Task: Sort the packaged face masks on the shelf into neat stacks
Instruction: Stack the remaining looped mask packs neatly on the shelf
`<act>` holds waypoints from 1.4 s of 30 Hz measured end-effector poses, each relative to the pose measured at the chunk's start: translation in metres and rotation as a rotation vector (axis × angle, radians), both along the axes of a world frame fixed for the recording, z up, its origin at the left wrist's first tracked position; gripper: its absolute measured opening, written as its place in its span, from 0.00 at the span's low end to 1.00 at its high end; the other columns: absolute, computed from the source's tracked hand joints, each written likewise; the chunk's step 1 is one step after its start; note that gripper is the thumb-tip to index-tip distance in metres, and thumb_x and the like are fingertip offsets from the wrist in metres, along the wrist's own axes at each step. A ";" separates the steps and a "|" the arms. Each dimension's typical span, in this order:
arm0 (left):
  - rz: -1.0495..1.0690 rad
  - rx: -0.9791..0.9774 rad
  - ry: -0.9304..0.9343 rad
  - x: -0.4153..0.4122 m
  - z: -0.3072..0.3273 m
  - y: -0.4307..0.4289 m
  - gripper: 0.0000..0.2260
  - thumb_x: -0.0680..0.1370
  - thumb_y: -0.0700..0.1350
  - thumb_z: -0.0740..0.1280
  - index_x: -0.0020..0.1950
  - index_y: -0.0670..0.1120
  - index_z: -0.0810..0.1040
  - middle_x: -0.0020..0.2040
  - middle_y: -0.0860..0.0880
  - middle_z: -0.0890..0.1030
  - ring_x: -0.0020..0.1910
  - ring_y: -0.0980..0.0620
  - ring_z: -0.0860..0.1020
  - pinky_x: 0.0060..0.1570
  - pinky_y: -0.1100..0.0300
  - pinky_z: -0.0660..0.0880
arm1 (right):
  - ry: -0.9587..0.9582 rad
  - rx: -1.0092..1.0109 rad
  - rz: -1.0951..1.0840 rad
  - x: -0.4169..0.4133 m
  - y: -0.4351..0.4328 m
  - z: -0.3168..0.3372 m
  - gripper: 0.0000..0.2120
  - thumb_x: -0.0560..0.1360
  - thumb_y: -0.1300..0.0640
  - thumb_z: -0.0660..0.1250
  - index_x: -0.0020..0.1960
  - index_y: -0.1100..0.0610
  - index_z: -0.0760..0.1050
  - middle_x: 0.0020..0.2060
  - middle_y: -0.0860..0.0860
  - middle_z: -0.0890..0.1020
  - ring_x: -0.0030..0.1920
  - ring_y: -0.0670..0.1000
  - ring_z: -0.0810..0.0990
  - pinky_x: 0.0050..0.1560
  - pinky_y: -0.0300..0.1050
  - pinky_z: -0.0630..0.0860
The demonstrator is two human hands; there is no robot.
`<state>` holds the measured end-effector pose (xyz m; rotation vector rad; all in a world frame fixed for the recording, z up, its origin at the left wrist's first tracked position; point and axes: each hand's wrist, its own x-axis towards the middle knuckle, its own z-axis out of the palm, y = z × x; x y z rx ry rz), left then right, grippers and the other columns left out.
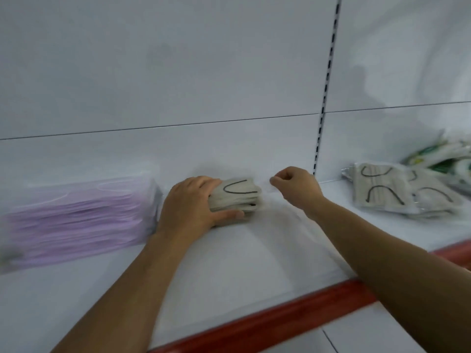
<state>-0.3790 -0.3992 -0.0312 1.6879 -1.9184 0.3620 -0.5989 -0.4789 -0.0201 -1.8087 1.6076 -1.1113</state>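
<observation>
The step in hand looks like squaring up a stack of beige masks (237,197), which sits toward the back edge of the shelf (242,263), about midway along the stretch in view. The left hand (188,202) grips it from its left end, fingers laid over the top pack and thumb running along the front face. The right hand (295,186) hovers just beside the stack's right end with its fingers curled. It may be pinching the clear wrapper there, but blur hides whether it holds anything.

A taller pile of purple masks (76,217) stands just beside the left hand, toward the shelf's left end. Loose beige packs (382,191) lie overlapping and askew well apart to the right, with green-printed packs (443,159) heaped behind them.

The beige sorting seems partly done. The next move probably calls for the right hand to reach across to the loose beige packs, lift one flat, and lay it on the stack with its edges matched while the left hand steadies the pile.
</observation>
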 end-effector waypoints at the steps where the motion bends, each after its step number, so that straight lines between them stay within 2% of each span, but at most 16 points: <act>1: -0.018 -0.033 0.018 -0.004 0.001 0.002 0.40 0.63 0.78 0.56 0.61 0.52 0.80 0.57 0.53 0.81 0.56 0.49 0.78 0.57 0.55 0.70 | 0.068 -0.024 -0.020 -0.006 0.004 0.006 0.06 0.74 0.51 0.66 0.48 0.51 0.79 0.44 0.47 0.82 0.47 0.52 0.80 0.49 0.47 0.78; 4: -0.070 -0.107 0.021 -0.027 0.003 0.014 0.28 0.69 0.72 0.57 0.53 0.53 0.82 0.49 0.54 0.83 0.48 0.48 0.80 0.49 0.55 0.72 | 0.331 -0.088 -0.086 -0.032 0.015 0.023 0.09 0.73 0.51 0.65 0.52 0.50 0.77 0.47 0.47 0.81 0.49 0.52 0.78 0.49 0.46 0.76; 8: -0.143 0.072 0.067 -0.074 0.019 0.031 0.13 0.75 0.63 0.65 0.54 0.57 0.79 0.49 0.62 0.81 0.51 0.59 0.79 0.51 0.60 0.74 | 0.600 -0.145 -0.166 -0.081 0.024 0.038 0.11 0.74 0.53 0.64 0.55 0.53 0.76 0.51 0.51 0.80 0.52 0.56 0.78 0.47 0.45 0.69; 10: -0.220 0.136 0.113 -0.104 0.024 0.037 0.10 0.76 0.61 0.65 0.53 0.59 0.78 0.49 0.64 0.80 0.50 0.64 0.77 0.54 0.59 0.75 | 0.676 -0.184 -0.197 -0.108 0.026 0.042 0.11 0.75 0.55 0.63 0.56 0.55 0.75 0.52 0.52 0.79 0.52 0.56 0.78 0.47 0.45 0.68; 13: -0.315 0.186 0.151 -0.162 0.025 0.043 0.09 0.76 0.62 0.64 0.51 0.60 0.78 0.47 0.64 0.80 0.49 0.67 0.77 0.54 0.59 0.76 | 0.783 -0.203 -0.235 -0.152 0.027 0.047 0.12 0.74 0.58 0.62 0.57 0.55 0.74 0.53 0.53 0.78 0.54 0.56 0.78 0.49 0.47 0.71; 16: -0.351 0.222 0.116 -0.218 0.023 0.040 0.11 0.77 0.62 0.62 0.54 0.61 0.77 0.50 0.65 0.79 0.50 0.67 0.76 0.55 0.61 0.75 | 0.792 -0.168 -0.272 -0.203 0.025 0.045 0.13 0.75 0.57 0.62 0.59 0.55 0.74 0.55 0.53 0.78 0.56 0.57 0.77 0.54 0.49 0.73; 18: -0.346 0.287 0.143 -0.247 0.022 0.029 0.12 0.77 0.62 0.63 0.57 0.60 0.77 0.52 0.64 0.79 0.51 0.66 0.76 0.55 0.62 0.74 | 0.727 -0.146 -0.284 -0.238 0.022 0.040 0.13 0.76 0.55 0.62 0.59 0.55 0.74 0.56 0.53 0.78 0.56 0.56 0.77 0.54 0.48 0.73; 21: -0.315 0.386 0.249 -0.281 0.019 0.002 0.19 0.77 0.62 0.64 0.65 0.57 0.74 0.60 0.60 0.78 0.58 0.61 0.76 0.60 0.58 0.73 | 0.635 -0.071 -0.265 -0.283 0.019 0.026 0.18 0.78 0.48 0.61 0.65 0.54 0.73 0.61 0.53 0.77 0.60 0.55 0.76 0.55 0.48 0.72; 24: -0.214 0.467 0.358 -0.305 0.015 -0.029 0.30 0.77 0.62 0.65 0.75 0.51 0.66 0.73 0.52 0.70 0.69 0.52 0.71 0.65 0.57 0.69 | 0.558 0.039 -0.234 -0.311 0.014 0.003 0.27 0.78 0.40 0.60 0.71 0.54 0.68 0.66 0.55 0.75 0.67 0.57 0.72 0.63 0.49 0.69; 27: -0.150 0.592 0.589 -0.322 0.012 -0.056 0.36 0.76 0.64 0.65 0.78 0.48 0.59 0.75 0.47 0.66 0.71 0.47 0.69 0.67 0.54 0.67 | 0.510 0.066 -0.193 -0.319 0.008 -0.017 0.29 0.78 0.34 0.53 0.70 0.53 0.67 0.65 0.54 0.77 0.64 0.56 0.74 0.62 0.51 0.69; 30: -0.076 0.635 0.689 -0.335 0.011 -0.079 0.40 0.75 0.64 0.67 0.78 0.44 0.59 0.75 0.45 0.67 0.71 0.45 0.69 0.67 0.55 0.66 | 0.532 0.017 -0.158 -0.320 0.004 -0.022 0.28 0.78 0.32 0.49 0.66 0.50 0.67 0.60 0.54 0.80 0.61 0.56 0.76 0.60 0.52 0.69; 32: -0.053 0.646 0.705 -0.344 0.012 -0.091 0.35 0.75 0.63 0.68 0.73 0.41 0.67 0.71 0.43 0.72 0.64 0.46 0.74 0.59 0.56 0.70 | 0.535 -0.003 -0.140 -0.324 0.003 -0.023 0.28 0.78 0.32 0.50 0.67 0.50 0.67 0.61 0.54 0.80 0.62 0.56 0.76 0.60 0.52 0.68; 33: -0.065 0.656 0.708 -0.349 0.013 -0.095 0.31 0.75 0.62 0.69 0.67 0.40 0.73 0.65 0.43 0.77 0.56 0.48 0.76 0.51 0.58 0.72 | 0.530 -0.012 -0.129 -0.325 0.003 -0.023 0.28 0.78 0.33 0.50 0.68 0.50 0.67 0.61 0.54 0.80 0.62 0.56 0.75 0.61 0.52 0.68; 35: -0.093 0.670 0.735 -0.360 0.015 -0.100 0.22 0.74 0.59 0.72 0.53 0.41 0.79 0.49 0.47 0.81 0.44 0.53 0.76 0.38 0.61 0.69 | 0.502 -0.032 -0.115 -0.327 0.003 -0.025 0.27 0.79 0.35 0.50 0.70 0.50 0.66 0.62 0.54 0.79 0.63 0.56 0.75 0.61 0.52 0.67; 38: -0.105 0.697 0.788 -0.367 0.019 -0.104 0.13 0.71 0.53 0.76 0.41 0.44 0.81 0.35 0.51 0.82 0.37 0.54 0.78 0.33 0.63 0.69 | 0.476 -0.059 -0.106 -0.327 0.002 -0.027 0.27 0.80 0.37 0.49 0.72 0.50 0.64 0.63 0.54 0.79 0.63 0.56 0.75 0.62 0.52 0.67; 42: -0.115 0.754 0.819 -0.368 0.021 -0.109 0.09 0.69 0.47 0.79 0.41 0.43 0.83 0.34 0.49 0.84 0.34 0.53 0.81 0.32 0.65 0.73 | 0.470 -0.055 -0.095 -0.328 -0.001 -0.029 0.27 0.80 0.38 0.49 0.72 0.51 0.64 0.63 0.54 0.79 0.64 0.57 0.74 0.62 0.54 0.67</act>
